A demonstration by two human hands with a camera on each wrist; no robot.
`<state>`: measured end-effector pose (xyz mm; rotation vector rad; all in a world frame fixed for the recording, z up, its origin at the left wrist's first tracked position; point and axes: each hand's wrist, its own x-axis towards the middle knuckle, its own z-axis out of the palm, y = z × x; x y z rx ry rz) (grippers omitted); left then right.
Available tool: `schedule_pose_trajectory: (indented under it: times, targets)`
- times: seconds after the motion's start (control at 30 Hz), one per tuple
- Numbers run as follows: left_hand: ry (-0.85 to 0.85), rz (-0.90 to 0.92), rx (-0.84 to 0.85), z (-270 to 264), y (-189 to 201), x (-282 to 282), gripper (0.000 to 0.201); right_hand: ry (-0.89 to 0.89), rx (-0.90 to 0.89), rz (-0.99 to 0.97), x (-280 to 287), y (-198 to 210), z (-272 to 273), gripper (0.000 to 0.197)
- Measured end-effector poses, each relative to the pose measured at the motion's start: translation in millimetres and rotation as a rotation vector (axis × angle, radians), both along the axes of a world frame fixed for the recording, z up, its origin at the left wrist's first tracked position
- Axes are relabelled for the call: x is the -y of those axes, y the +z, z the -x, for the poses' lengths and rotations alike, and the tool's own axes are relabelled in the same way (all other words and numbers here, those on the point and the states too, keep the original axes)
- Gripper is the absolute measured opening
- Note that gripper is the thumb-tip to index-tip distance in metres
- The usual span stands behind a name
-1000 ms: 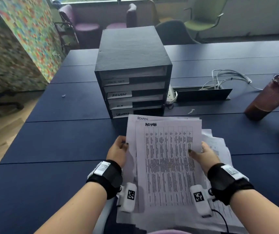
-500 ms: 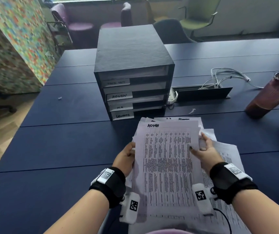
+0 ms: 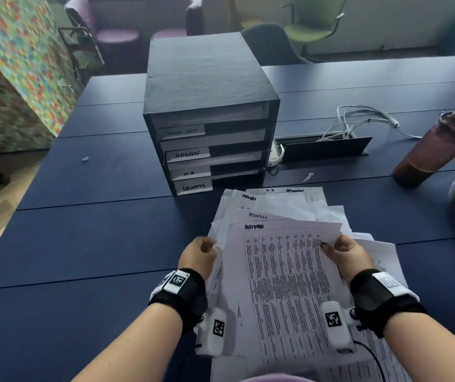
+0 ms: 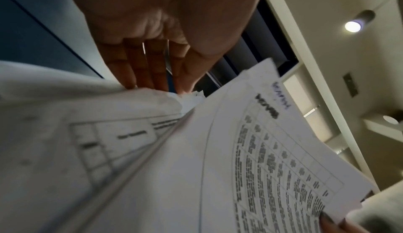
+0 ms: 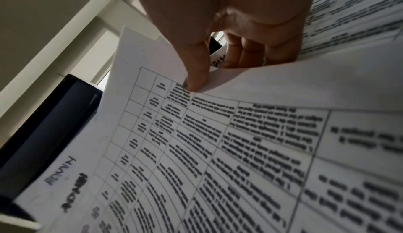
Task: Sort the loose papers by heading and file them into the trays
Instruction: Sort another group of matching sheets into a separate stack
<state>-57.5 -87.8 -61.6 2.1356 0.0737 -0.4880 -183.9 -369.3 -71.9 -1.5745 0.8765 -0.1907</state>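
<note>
We hold a sheaf of ADMIN sheets (image 3: 284, 285) above the table (image 3: 96, 244), just in front of the trays (image 3: 209, 150). Our right hand (image 3: 344, 256) pinches the top sheet's right edge, thumb on the print. Our left hand (image 3: 197, 256) grips the left edge, fingers beneath. More papers (image 3: 281, 201) lie fanned underneath. A cup (image 3: 430, 153) stands far right, cables (image 3: 358, 122) behind the trays.

We count one black tray unit (image 3: 209, 86) with four labelled trays, two hands on the papers, one left (image 3: 197, 256) and one right (image 3: 349, 256), four sheets headed ADMIN, one tumbler (image 3: 430, 150) far right, and one white cable bundle (image 3: 358, 122).
</note>
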Motion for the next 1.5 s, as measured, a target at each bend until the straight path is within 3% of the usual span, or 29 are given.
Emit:
schedule_pose_trajectory:
  times: [0.13,0.23,0.3,0.5,0.67,0.77,0.87,1.0,1.13,1.23,1.3,1.43,1.5]
  targets:
    - [-0.044,-0.072,0.016,0.3,-1.8,3.6,0.023,-0.057,-0.015,0.043,6.7,-0.4,3.6,0.012]
    - [-0.118,-0.194,0.079,-5.5,-1.2,0.4,0.009,-0.081,-0.046,0.055,13.9,-7.5,1.0,0.01]
    - [-0.076,-0.222,0.172,-11.7,6.8,-5.9,0.009,-0.093,-0.058,0.079,18.8,-12.5,-1.5,0.009]
    - [0.159,0.037,0.399,-37.2,54.7,-36.3,0.009,-0.096,-0.123,0.076,30.4,-14.8,-6.4,0.008]
    - [0.352,0.193,0.591,-53.6,95.5,-57.9,0.014,-0.105,-0.189,0.099,50.7,-43.6,-11.1,0.008]
    - [0.41,0.312,0.627,-55.3,114.4,-59.8,0.023,-0.114,-0.185,0.093,42.4,-28.7,-12.0,0.009]
    - [0.364,0.376,0.587,-48.1,112.2,-47.3,0.024,-0.134,-0.16,0.048,31.9,-10.7,-12.1,0.014]
    - [0.175,0.389,0.308,-22.3,65.9,-27.3,0.022,-0.171,-0.083,-0.044,26.3,-4.3,-15.4,0.016]
    - [-0.038,0.151,0.118,8.1,21.9,-21.3,0.026,-0.208,-0.039,-0.105,23.0,-2.4,-17.8,0.015]
    - [-0.213,-0.074,-0.025,22.1,8.8,-25.0,0.012,-0.223,-0.013,-0.158,18.0,2.4,-19.0,0.016]
    - [-0.247,-0.127,-0.107,23.6,8.7,-27.2,0.003,-0.209,0.003,-0.185,13.6,5.2,-19.7,0.017]
    - [-0.242,-0.217,0.03,13.2,22.0,-19.0,0.028,-0.166,0.037,-0.213,1.2,8.0,-21.5,0.015]
    - [-0.191,-0.092,0.088,6.7,34.4,-11.4,0.035,-0.136,0.064,-0.239,-8.3,12.6,-23.3,0.014]
